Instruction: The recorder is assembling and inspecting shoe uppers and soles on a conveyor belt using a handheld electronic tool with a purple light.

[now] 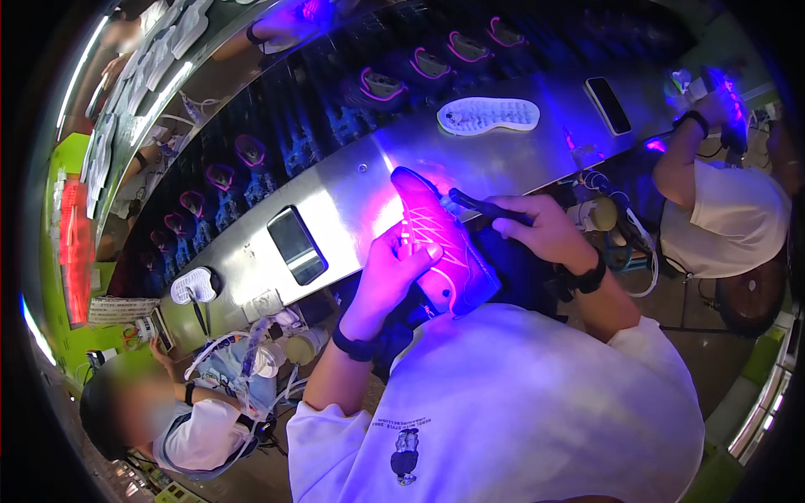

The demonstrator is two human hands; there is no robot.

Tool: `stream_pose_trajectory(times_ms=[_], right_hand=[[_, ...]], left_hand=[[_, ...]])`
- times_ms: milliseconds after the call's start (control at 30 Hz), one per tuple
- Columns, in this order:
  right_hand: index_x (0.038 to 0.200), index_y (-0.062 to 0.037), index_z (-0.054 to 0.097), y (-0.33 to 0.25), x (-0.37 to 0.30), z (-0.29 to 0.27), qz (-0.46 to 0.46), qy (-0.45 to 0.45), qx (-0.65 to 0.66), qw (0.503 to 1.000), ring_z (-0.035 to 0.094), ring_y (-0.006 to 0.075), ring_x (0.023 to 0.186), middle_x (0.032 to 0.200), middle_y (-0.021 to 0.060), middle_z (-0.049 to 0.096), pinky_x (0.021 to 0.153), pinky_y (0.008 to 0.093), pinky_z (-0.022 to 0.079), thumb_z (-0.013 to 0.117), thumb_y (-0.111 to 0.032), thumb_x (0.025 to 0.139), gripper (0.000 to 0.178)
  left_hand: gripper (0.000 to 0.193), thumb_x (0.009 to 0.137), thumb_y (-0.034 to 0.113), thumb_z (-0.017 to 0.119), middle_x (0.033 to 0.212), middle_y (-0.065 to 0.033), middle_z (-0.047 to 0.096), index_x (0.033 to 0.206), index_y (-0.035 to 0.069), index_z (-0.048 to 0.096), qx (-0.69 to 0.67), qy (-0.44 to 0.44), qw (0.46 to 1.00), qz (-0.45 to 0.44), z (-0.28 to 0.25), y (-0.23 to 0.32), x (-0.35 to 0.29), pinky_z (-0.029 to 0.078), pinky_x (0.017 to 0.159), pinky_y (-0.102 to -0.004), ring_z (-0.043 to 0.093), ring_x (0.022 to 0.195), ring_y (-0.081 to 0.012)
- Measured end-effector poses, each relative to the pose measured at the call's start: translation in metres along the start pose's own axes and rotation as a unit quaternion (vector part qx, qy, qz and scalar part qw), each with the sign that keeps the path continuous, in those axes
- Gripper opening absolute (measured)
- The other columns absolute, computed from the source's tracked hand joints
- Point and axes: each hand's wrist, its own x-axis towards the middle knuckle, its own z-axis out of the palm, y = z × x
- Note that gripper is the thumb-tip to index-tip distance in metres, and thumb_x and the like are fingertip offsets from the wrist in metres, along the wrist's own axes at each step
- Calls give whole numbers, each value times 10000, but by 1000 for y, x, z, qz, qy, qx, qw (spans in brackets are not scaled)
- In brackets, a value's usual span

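Observation:
Over my lap, just off the bench's near edge, a lace-up shoe [449, 260] glows pink and purple under coloured light, its toe pointing up toward the bench. My left hand [392, 272] grips it from the left side, thumb across the lacing. In my right hand [549, 235] is a black-handled brush [495, 210], fingers closed round the handle. The brush's tip reaches the shoe's right edge near the toe; whether it touches cannot be made out. A white shoe sole [489, 116] lies on the metal bench [360, 168] beyond the shoe.
One phone [298, 245] lies left on the bench, another [608, 106] at the right. Several shoes with glowing pink rims [381, 85] stand on a dark conveyor behind. Co-workers sit at the left [205, 432] and right [725, 218]. Hoses [633, 243] hang below the bench.

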Motion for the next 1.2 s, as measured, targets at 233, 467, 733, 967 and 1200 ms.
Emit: stream_pose_trajectory(times_ms=[233, 467, 733, 967, 1200], right_hand=[[1342, -22, 653, -11, -7, -6, 21, -109, 49, 993, 629, 90, 828, 1014, 20, 708, 800, 271, 526, 701, -69, 940, 407], [1302, -19, 675, -14, -25, -3, -21, -68, -55, 996, 639, 97, 829, 972, 46, 733, 783, 272, 516, 740, -81, 899, 414], [1279, -72, 697, -28, -22, -3, -90, 11, -160, 983, 705, 220, 904, 1070, 115, 751, 833, 311, 536, 746, -89, 880, 402], [1232, -73, 713, -61, 0, -27, -139, -9, -227, 964, 711, 271, 860, 998, 140, 739, 765, 329, 534, 750, -116, 880, 357], [1224, -73, 718, -68, 17, -30, -191, 26, -215, 958, 704, 288, 812, 957, 156, 729, 731, 332, 535, 745, -128, 887, 342]], left_hand=[[444, 889, 98, 759, 1125, -127, 715, 1268, -71, 599, 73, 91, 992, 41, -27, 3, -6, 572, 893, -339, 698, 1007, -190], [491, 877, 158, 789, 1111, -124, 718, 1272, -67, 603, 116, 148, 982, 21, -30, 2, -5, 573, 882, -332, 704, 1001, -191], [450, 1012, 337, 636, 1080, -60, 704, 1281, -21, 591, -115, 114, 984, -70, -24, 1, -3, 578, 756, -263, 706, 936, -139], [509, 1040, 447, 550, 1265, -109, 624, 1434, 136, 467, -273, 104, 943, -160, -20, 0, -6, 654, 709, -299, 711, 1006, -209], [534, 1045, 482, 521, 1192, -99, 676, 1447, 138, 448, -240, 131, 953, -127, 2, 17, -10, 648, 640, -247, 734, 876, -182]])
